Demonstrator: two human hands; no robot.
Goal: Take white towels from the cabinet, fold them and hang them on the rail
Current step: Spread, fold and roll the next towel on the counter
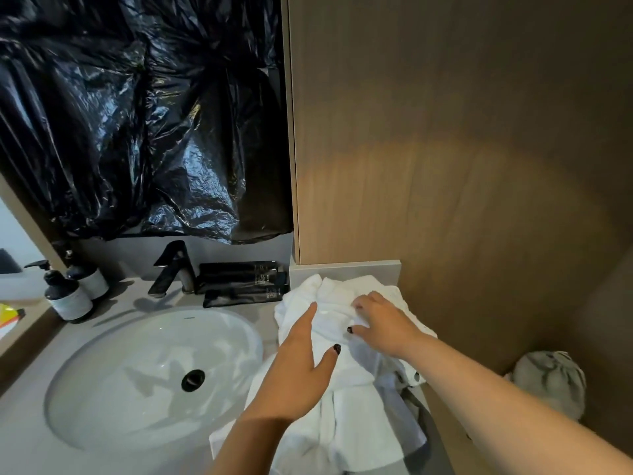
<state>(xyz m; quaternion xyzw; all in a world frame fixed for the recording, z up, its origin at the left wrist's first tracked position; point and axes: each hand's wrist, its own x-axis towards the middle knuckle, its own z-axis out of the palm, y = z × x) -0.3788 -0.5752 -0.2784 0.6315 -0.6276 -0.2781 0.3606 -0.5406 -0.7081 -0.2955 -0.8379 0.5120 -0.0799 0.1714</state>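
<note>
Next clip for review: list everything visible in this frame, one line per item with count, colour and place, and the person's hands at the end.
Crumpled white terry towels: count unclear, white, heaped on the counter right of the basin.
Oval white ceramic basin: one, white with black drain, set in the counter.
Grey stone counter: one, grey, around the basin.
Angular black metal tap: one, black, behind the basin.
Flat black toiletry tubes: several, black, behind the towels by the wall.
Dark pump bottles with pale labels: two, far left of the counter.
Crinkled black plastic sheet: one, black, covering the wall above the tap.
Brown wood-grain panel: one, brown, right.
Bundled grey cloth: one, grey, low right.
Left hand: open, flat on the towels.
Right hand: fingers on the towel; grip unclear.
</note>
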